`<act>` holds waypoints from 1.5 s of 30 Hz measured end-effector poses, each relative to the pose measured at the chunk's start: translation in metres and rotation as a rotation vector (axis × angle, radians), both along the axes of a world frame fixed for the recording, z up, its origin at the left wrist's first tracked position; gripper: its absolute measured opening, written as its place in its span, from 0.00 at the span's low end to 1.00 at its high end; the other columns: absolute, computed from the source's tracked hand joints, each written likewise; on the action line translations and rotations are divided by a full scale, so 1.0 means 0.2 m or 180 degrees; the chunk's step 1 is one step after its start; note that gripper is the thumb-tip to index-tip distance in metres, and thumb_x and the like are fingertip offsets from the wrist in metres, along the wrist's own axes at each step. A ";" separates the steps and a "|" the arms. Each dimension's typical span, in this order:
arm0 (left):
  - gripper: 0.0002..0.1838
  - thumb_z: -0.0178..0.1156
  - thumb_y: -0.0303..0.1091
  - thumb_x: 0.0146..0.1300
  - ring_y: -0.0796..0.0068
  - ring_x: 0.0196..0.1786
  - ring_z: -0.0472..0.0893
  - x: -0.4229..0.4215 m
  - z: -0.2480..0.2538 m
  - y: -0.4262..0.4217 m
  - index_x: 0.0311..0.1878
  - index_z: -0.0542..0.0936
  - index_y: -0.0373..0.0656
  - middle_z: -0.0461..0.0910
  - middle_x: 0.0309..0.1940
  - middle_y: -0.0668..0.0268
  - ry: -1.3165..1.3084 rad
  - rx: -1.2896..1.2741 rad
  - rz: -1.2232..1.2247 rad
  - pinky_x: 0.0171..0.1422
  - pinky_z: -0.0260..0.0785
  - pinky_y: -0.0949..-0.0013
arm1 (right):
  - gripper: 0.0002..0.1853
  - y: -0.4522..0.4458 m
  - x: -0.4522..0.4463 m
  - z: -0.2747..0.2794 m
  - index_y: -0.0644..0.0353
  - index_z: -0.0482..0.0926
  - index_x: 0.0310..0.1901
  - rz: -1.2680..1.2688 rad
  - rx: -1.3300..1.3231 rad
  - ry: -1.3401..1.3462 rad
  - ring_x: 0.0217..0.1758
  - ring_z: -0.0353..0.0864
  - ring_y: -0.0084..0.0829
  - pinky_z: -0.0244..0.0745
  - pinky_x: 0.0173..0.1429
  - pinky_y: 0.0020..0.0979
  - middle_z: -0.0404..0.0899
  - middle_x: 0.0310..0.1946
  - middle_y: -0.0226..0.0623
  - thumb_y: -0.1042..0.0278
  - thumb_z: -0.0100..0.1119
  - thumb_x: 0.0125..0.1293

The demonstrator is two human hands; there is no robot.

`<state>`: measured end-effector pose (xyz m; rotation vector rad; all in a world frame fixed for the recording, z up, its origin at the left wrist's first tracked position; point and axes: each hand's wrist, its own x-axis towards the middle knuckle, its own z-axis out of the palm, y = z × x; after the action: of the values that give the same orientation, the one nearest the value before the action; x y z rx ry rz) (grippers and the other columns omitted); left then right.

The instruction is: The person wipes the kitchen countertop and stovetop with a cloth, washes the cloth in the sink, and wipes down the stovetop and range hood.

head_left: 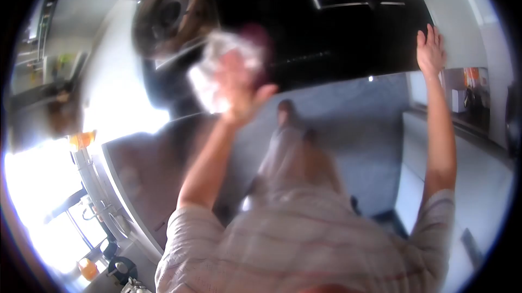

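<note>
My left hand (236,86) lies spread over a white cloth (205,78) with a dark red part (256,43), on the front left of a black glossy stovetop (331,48). The hand is blurred; its thumb points to the right, away from the other fingers, and the palm presses on the cloth. Just behind it is a round burner (168,13) with a metal support. My right hand (430,53) rests flat with fingers apart at the stovetop's right edge, by the pale counter, and holds nothing.
A square metal pan support (353,5) stands at the back of the stovetop. White counter (117,86) runs along the left side, with a bright window (32,200) below it. Items sit on an open shelf (473,97) at right. My feet are on the grey floor (348,130).
</note>
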<state>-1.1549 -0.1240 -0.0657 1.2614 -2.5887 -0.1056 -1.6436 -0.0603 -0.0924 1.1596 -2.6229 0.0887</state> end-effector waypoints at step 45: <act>0.21 0.52 0.26 0.55 0.55 0.64 0.61 1.34 0.09 -0.09 0.54 0.72 0.45 0.67 0.59 0.63 -0.0302 -0.0059 0.1273 0.60 0.57 0.58 | 0.09 -0.15 1.53 0.36 0.55 0.74 0.20 0.1807 0.0709 -0.2226 0.21 0.76 0.34 0.69 0.27 0.32 0.75 0.16 0.31 0.62 0.58 0.51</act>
<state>-0.8871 -0.1426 -0.0474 1.7845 -2.3471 0.0558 -1.3377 -0.0904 -0.0206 2.2713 -2.7887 0.3806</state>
